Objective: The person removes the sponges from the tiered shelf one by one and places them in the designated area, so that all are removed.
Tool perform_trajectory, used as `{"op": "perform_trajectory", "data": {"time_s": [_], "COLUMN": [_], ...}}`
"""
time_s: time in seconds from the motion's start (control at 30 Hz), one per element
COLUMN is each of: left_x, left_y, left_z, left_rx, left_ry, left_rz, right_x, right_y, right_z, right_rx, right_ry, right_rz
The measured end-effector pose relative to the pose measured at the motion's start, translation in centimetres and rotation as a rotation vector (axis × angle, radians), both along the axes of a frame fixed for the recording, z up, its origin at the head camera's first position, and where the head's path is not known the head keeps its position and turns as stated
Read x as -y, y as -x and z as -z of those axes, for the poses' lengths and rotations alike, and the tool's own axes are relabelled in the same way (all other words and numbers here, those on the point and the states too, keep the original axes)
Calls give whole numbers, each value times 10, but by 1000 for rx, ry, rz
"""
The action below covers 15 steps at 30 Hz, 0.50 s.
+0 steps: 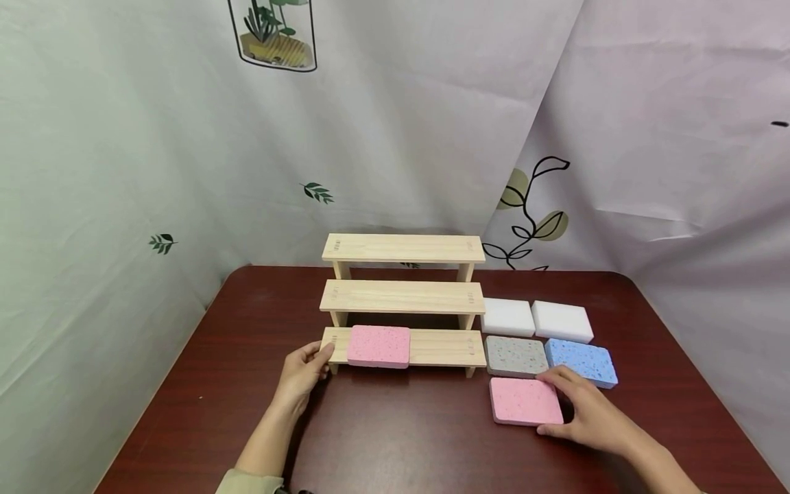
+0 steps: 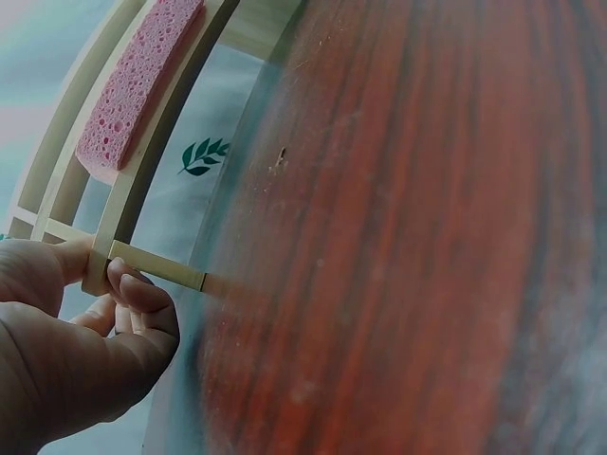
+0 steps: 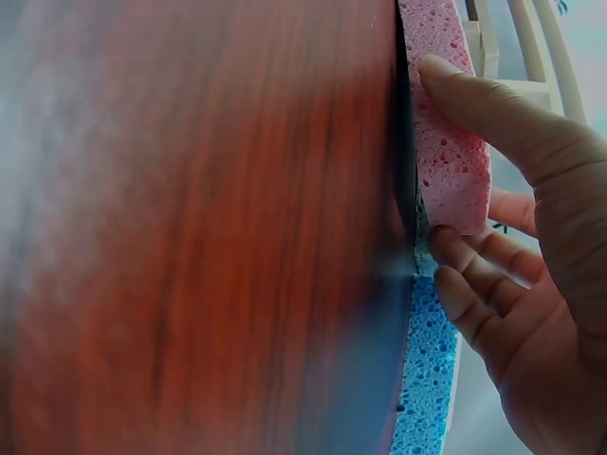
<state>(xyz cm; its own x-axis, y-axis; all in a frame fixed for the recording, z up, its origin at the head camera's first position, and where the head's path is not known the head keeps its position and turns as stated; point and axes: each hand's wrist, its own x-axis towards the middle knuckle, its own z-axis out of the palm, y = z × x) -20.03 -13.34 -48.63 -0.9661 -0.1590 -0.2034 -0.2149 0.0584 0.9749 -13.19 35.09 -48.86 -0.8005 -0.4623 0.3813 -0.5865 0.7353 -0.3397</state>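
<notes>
A three-tier wooden stand (image 1: 401,296) is on the table, a pink sponge (image 1: 378,346) lying on its lowest step, left of the middle. My left hand (image 1: 302,376) pinches the left end of that lowest step; in the left wrist view the thumb is above the board and curled fingers (image 2: 142,294) are under it. On the table right of the stand, my right hand (image 1: 586,412) grips a second pink sponge (image 1: 524,401) by its right end. The right wrist view has the thumb on this sponge's (image 3: 446,152) near edge, with fingers round its end.
Behind the held sponge lie a grey sponge (image 1: 516,356) and a blue sponge (image 1: 582,362), close together. Two white sponges (image 1: 562,321) lie farther back, beside the stand. A pale printed curtain (image 1: 401,137) hangs behind the dark red table (image 1: 395,439).
</notes>
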Motion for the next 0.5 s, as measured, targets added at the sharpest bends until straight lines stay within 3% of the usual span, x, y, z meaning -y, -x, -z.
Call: {"op": "perform_trajectory", "data": {"time_s": [0.27,0.5], "left_x": [-1,1], "left_y": [1,-1], "left_z": [3,3], "left_rx": [2,-38], "left_ry": [-9,-17], "left_rz": [-1,0], "right_x": [0,-1], "right_y": [-3,-5], "right_z": [2,0], "right_rx": [5,6], "right_ry": [-32,-32], "right_rz": [19,49]}}
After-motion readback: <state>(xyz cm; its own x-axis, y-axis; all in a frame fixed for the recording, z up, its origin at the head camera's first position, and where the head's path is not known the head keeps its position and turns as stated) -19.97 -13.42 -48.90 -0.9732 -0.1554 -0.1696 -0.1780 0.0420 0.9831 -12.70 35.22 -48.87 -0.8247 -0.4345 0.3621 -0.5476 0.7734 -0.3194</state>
